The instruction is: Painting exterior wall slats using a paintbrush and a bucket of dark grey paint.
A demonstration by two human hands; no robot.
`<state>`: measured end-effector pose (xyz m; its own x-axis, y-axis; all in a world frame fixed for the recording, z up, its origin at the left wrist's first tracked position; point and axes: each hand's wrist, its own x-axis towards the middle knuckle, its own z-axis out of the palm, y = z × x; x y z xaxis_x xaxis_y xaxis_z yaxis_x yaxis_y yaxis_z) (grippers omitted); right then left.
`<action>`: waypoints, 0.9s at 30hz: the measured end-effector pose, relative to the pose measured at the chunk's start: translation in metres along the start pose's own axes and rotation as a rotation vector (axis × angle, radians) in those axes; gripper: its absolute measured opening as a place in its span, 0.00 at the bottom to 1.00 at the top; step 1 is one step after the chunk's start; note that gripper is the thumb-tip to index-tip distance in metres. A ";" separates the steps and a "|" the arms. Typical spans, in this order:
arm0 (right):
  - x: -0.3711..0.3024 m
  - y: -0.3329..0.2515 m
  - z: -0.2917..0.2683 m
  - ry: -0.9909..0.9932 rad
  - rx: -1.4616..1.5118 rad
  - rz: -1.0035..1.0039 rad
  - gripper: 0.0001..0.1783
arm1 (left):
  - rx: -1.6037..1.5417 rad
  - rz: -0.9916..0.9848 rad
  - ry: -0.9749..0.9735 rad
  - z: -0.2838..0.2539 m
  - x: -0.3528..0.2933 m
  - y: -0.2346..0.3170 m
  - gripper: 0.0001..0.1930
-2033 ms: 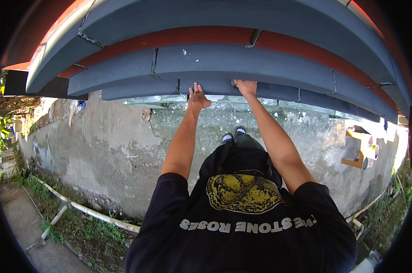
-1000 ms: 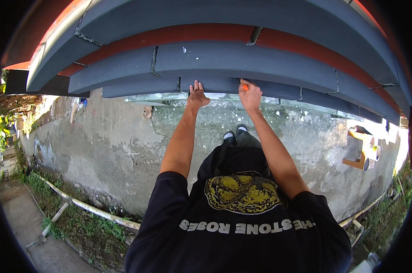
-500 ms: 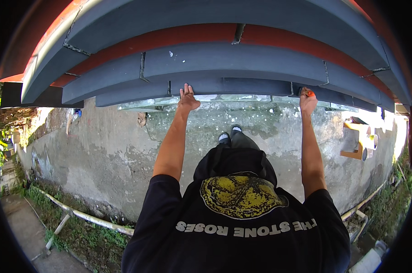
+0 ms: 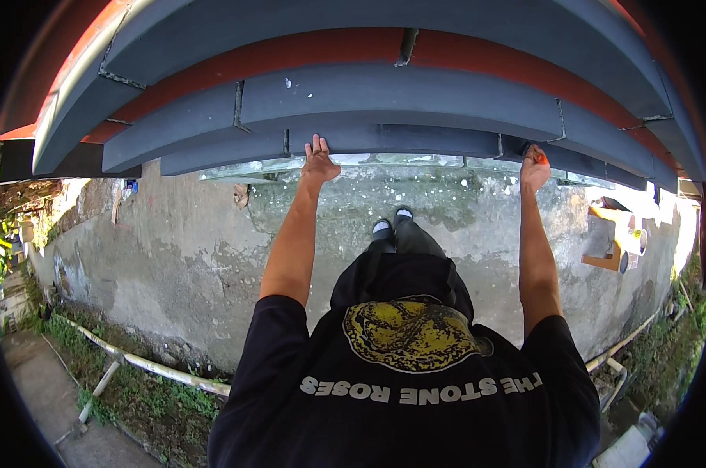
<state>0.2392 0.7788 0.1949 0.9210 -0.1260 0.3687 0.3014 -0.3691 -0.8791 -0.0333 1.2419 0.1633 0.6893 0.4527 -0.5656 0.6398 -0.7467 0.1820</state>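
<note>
My left hand (image 4: 319, 162) rests with fingers stretched out against the lowest grey-blue board (image 4: 333, 139) of a tiered ledge. Farther right, my right hand (image 4: 533, 175) is closed round a small orange-handled tool (image 4: 542, 158), held up against the same row of boards. The tool's working end is hidden by the hand and the shade, so its kind does not show. Around it the board face looks darker than the stretch by my left hand.
Red bands (image 4: 306, 58) run between the upper grey boards (image 4: 415, 90). Below lies a paint-spattered concrete floor (image 4: 212, 265). A cardboard box (image 4: 603, 264) with containers sits at the right. White pipes (image 4: 162, 368) and weeds line the rear edge.
My right hand has shifted slightly right along the board with the orange-handled tool. The left hand stays at about the same place on the board.
</note>
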 end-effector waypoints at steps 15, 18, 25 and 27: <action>-0.026 -0.061 0.072 0.041 -0.001 0.435 0.08 | 0.137 -0.048 0.053 0.000 -0.015 0.001 0.45; -0.021 -0.065 0.066 0.212 0.031 0.419 0.12 | 0.037 -0.037 0.022 -0.006 -0.021 0.007 0.47; -0.122 -0.095 0.172 0.135 0.356 0.192 0.07 | 0.148 -0.057 0.023 -0.003 -0.008 0.014 0.46; -0.171 -0.152 0.207 0.074 0.201 0.101 0.06 | 0.083 -0.089 0.031 0.001 -0.014 0.010 0.46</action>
<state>0.0866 1.0473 0.2027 0.9307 -0.2225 0.2904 0.2585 -0.1618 -0.9524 -0.0369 1.2278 0.1722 0.6420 0.5330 -0.5511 0.6695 -0.7400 0.0642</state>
